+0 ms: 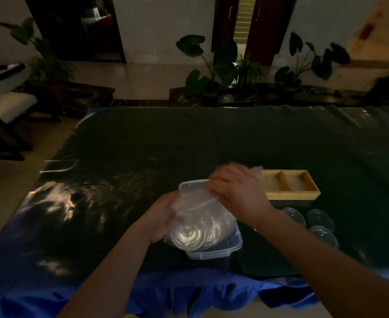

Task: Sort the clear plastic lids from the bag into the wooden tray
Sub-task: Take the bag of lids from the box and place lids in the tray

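A clear plastic bag [195,223] packed with several round clear lids [193,237] is held over a clear plastic bin [214,253]. My left hand [160,216] grips the bag's left side from below. My right hand [237,191] clutches the bag's gathered top end, fingers curled round the plastic. The wooden tray [292,184], with two visible compartments, lies just right of my right hand; both compartments look bare.
Three small clear cups [312,222] stand to the right of the bin, in front of the tray. A dark glossy cover [166,143] spreads over the table, with blue cloth [188,292] along the near edge. A chair [3,104] and plants [214,65] stand beyond.
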